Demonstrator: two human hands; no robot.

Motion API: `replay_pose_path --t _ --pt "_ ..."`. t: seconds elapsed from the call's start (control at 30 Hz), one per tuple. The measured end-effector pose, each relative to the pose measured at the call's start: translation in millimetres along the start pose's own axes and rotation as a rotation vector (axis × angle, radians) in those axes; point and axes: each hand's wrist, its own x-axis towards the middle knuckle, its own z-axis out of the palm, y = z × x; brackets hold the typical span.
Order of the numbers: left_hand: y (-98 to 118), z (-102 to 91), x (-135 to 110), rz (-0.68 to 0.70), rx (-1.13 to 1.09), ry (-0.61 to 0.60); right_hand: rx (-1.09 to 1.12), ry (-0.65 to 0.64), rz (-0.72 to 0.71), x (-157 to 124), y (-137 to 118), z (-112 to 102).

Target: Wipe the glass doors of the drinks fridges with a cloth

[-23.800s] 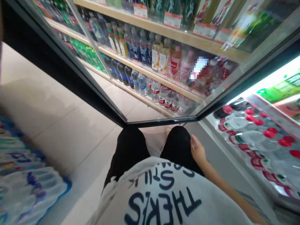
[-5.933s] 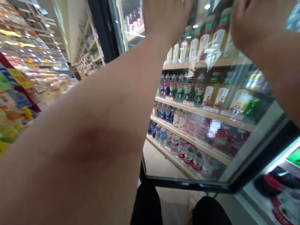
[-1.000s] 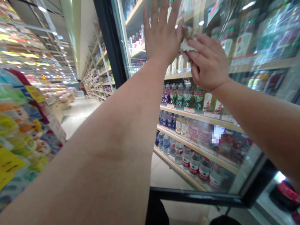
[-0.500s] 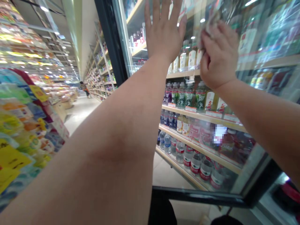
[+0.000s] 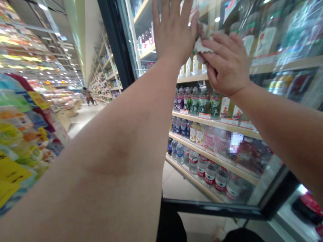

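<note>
A black-framed glass door (image 5: 212, 209) stands before me, with bottles showing through its pane. My left hand (image 5: 174, 33) lies against the upper glass, palm forward and fingers spread. Just right of it, my right hand (image 5: 225, 64) presses a crumpled whitish cloth (image 5: 203, 45) to the pane. The cloth's near edge is close to my left thumb; whether they touch I cannot tell. Part of the cloth is hidden behind the right fingers.
Beyond the glass, shelves (image 5: 219, 124) carry rows of drink bottles (image 5: 193, 161). At left stands a stack of colourful packaged goods (image 5: 22, 131) with yellow signs. Far down the aisle a person (image 5: 88, 96) is walking or standing. Dark bottles (image 5: 308, 210) sit at lower right.
My right hand has moved left and slightly down across the glass with the cloth, closer to my left hand. The left hand stays nearly in place.
</note>
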Motion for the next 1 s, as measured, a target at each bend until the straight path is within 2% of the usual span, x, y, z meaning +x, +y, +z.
replay_pose_path --t 0.07,0.13,0.2,0.27,0.3,0.33,0.43,0.47,0.5,0.63,0.7,0.8,0.83,0.97,1.0 --pt "1.2 -2.6 -1.8 0.011 0.003 -0.002 -0.031 0.155 0.214 -0.4 6.0 3.4" --pt "2.3 -4.6 -3.0 -0.008 0.026 -0.018 -0.038 0.278 0.32 -1.3 11.3 7.0" --pt "3.0 -5.6 -3.5 -0.024 0.033 -0.024 -0.025 0.261 0.192 -2.7 12.0 8.5" --pt "3.2 -5.8 -4.0 -0.015 0.006 -0.017 -0.007 0.145 -0.018 -3.9 8.3 7.5" --pt "3.1 -5.7 -4.2 -0.007 -0.01 -0.011 -0.006 0.096 -0.06 -4.2 6.1 6.5" --pt "3.0 -5.4 -4.3 0.0 -0.017 -0.006 -0.011 0.082 -0.034 -4.1 4.3 5.4" --pt "2.5 -3.4 -3.4 -0.01 0.002 -0.006 -0.038 0.185 0.257 -2.9 3.6 3.1" --pt "2.2 -2.5 -2.7 -0.02 0.006 -0.013 -0.033 0.21 0.31 -2.5 4.2 2.6" --pt "1.8 -1.6 -1.8 -0.026 0.008 -0.016 -0.02 0.206 0.309 -2.3 4.7 2.1" --pt "0.2 0.4 -0.4 -0.004 -0.002 0.008 0.029 0.049 0.073 -2.4 3.3 0.9" --pt "0.2 -0.8 -1.8 0.009 -0.01 0.019 0.009 0.071 0.127 -2.4 3.0 2.0" --pt "1.7 -5.0 -5.6 0.023 -0.052 0.032 -0.036 0.197 0.327 -3.2 5.1 5.0" --pt "2.5 -6.7 -6.9 0.027 -0.055 0.047 -0.038 0.211 0.327 -3.8 5.8 5.6" --pt "4.1 -12.4 -12.6 0.004 0.014 0.051 0.013 0.077 0.037 -5.4 3.4 6.0" --pt "3.6 -13.0 -14.6 0.031 0.001 0.052 0.018 0.058 0.023 -4.9 1.5 6.1"
